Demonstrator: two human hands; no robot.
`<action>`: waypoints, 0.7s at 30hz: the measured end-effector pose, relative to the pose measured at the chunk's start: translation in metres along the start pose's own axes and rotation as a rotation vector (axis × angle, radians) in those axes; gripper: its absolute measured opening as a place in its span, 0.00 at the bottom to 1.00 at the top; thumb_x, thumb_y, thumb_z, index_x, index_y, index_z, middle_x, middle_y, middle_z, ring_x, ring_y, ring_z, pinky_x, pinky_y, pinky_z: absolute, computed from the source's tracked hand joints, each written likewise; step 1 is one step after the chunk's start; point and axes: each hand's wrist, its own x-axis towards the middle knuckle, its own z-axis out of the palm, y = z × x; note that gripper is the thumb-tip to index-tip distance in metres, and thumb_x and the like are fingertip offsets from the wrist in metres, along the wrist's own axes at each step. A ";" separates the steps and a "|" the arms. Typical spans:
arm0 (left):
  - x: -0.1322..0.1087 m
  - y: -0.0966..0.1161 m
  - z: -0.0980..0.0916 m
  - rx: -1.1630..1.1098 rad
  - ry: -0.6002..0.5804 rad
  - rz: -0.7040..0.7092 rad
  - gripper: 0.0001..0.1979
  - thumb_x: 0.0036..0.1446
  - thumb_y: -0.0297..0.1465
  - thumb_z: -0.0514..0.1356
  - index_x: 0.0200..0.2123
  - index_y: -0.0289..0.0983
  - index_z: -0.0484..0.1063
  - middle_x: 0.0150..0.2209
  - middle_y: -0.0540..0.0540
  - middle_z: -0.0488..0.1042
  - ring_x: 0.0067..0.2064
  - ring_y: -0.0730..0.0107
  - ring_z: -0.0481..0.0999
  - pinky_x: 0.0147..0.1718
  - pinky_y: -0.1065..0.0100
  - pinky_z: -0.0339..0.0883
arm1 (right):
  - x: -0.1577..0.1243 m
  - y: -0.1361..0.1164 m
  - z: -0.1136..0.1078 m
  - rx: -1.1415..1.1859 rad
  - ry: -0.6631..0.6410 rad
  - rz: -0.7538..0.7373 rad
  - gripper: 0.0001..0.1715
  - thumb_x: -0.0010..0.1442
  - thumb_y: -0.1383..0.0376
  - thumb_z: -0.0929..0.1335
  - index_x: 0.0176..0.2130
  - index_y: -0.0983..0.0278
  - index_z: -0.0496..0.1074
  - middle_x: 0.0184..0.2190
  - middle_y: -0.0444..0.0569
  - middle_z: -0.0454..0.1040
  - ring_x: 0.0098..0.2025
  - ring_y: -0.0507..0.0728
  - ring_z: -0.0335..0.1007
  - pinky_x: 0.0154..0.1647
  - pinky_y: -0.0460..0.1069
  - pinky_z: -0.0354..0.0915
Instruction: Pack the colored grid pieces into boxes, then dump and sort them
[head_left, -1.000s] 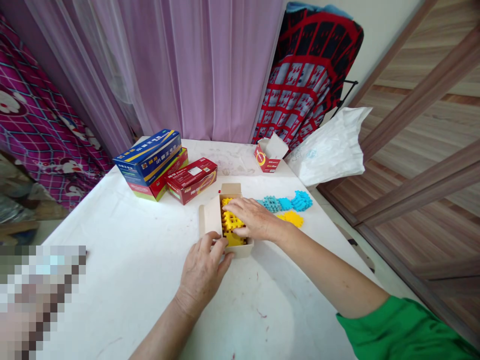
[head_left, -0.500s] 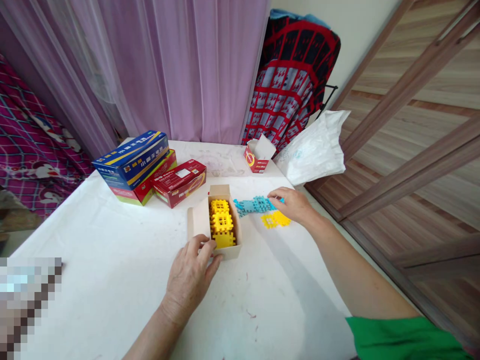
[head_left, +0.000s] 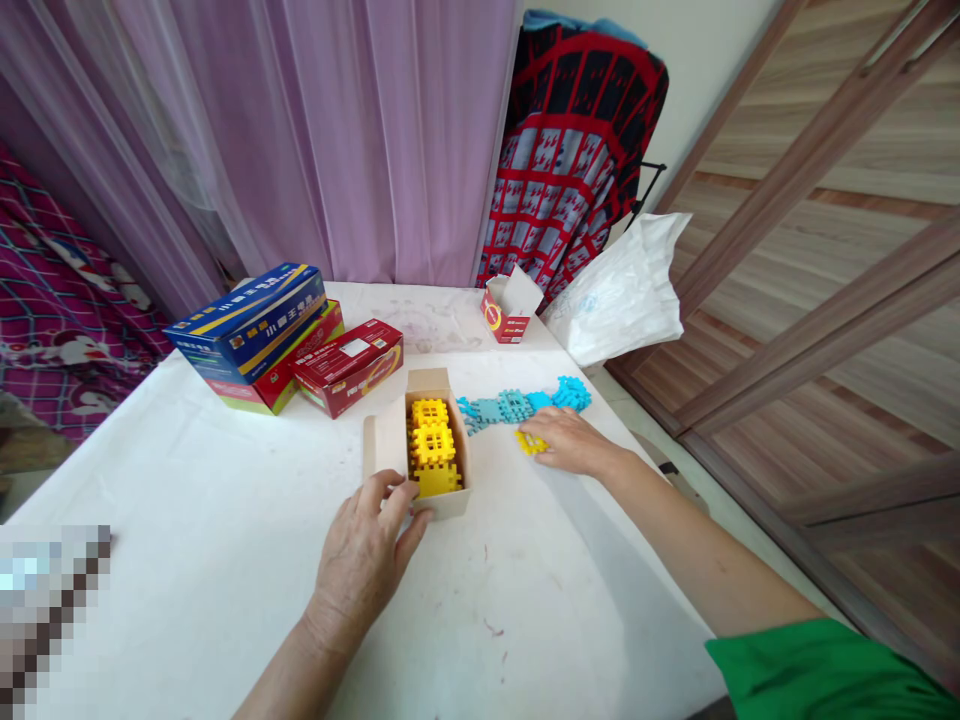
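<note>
An open cardboard box (head_left: pixel 451 505) holds several yellow notched building blocks (head_left: pixel 433 445), some with window-like openings. My left hand (head_left: pixel 367 540) grips the box's near left corner, fingertips at the rim and thumb along the front wall. To the right of the box, my right hand (head_left: pixel 571 440) is closed over a flat yellow building block (head_left: pixel 531 442) lying on the table; the palm hides part of it. Just behind that hand runs a row of light-blue notched blocks (head_left: pixel 514 406), ending in a small brighter blue pile (head_left: pixel 572 393).
Closed boxes stand at the back left: a blue one (head_left: pixel 247 320) on a red-green one (head_left: pixel 259 392), with a dark red one (head_left: pixel 349 365) beside them. A small open red box (head_left: pixel 511 308) and a white plastic bag (head_left: pixel 619 295) are at the far right edge.
My right hand has moved from the blue blocks toward me, onto the yellow ones, uncovering the blue pile. My left hand stays at the box corner. The view has shifted slightly.
</note>
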 end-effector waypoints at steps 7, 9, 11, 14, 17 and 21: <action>0.000 0.003 -0.001 0.001 -0.008 -0.021 0.08 0.62 0.35 0.57 0.43 0.39 0.67 0.45 0.42 0.71 0.38 0.63 0.75 0.37 0.61 0.73 | 0.007 -0.003 -0.002 -0.026 -0.035 -0.023 0.23 0.53 0.65 0.67 0.50 0.59 0.73 0.46 0.52 0.74 0.51 0.63 0.64 0.48 0.54 0.55; 0.000 0.004 -0.001 -0.005 -0.013 -0.021 0.08 0.61 0.35 0.57 0.43 0.39 0.67 0.45 0.42 0.71 0.39 0.63 0.75 0.36 0.61 0.73 | 0.008 -0.003 -0.002 -0.039 -0.050 -0.023 0.22 0.53 0.65 0.67 0.49 0.60 0.74 0.45 0.53 0.75 0.50 0.63 0.65 0.47 0.54 0.56; 0.000 0.004 -0.002 -0.010 -0.015 -0.025 0.09 0.61 0.34 0.58 0.43 0.39 0.67 0.44 0.43 0.71 0.39 0.63 0.75 0.37 0.61 0.73 | 0.007 -0.002 -0.002 -0.055 -0.059 -0.012 0.23 0.53 0.64 0.68 0.50 0.62 0.73 0.45 0.54 0.75 0.49 0.64 0.66 0.47 0.54 0.56; 0.000 0.005 -0.002 -0.013 -0.015 -0.034 0.09 0.61 0.34 0.58 0.43 0.39 0.68 0.44 0.43 0.71 0.38 0.63 0.75 0.37 0.61 0.73 | 0.004 -0.005 -0.009 -0.043 -0.045 0.018 0.24 0.53 0.63 0.68 0.50 0.63 0.73 0.45 0.55 0.75 0.50 0.65 0.66 0.47 0.55 0.57; -0.001 0.006 -0.002 -0.020 -0.019 -0.043 0.09 0.60 0.34 0.58 0.43 0.39 0.67 0.44 0.43 0.71 0.38 0.63 0.75 0.37 0.61 0.73 | -0.001 -0.021 -0.027 0.062 0.054 0.062 0.23 0.53 0.61 0.68 0.50 0.62 0.72 0.45 0.53 0.76 0.49 0.64 0.67 0.47 0.54 0.58; 0.000 0.006 -0.002 -0.029 -0.016 -0.041 0.09 0.61 0.34 0.58 0.44 0.39 0.67 0.44 0.43 0.70 0.38 0.64 0.74 0.37 0.61 0.73 | 0.002 -0.066 -0.057 0.278 0.210 -0.006 0.20 0.53 0.59 0.70 0.47 0.60 0.72 0.44 0.48 0.76 0.46 0.59 0.69 0.47 0.52 0.59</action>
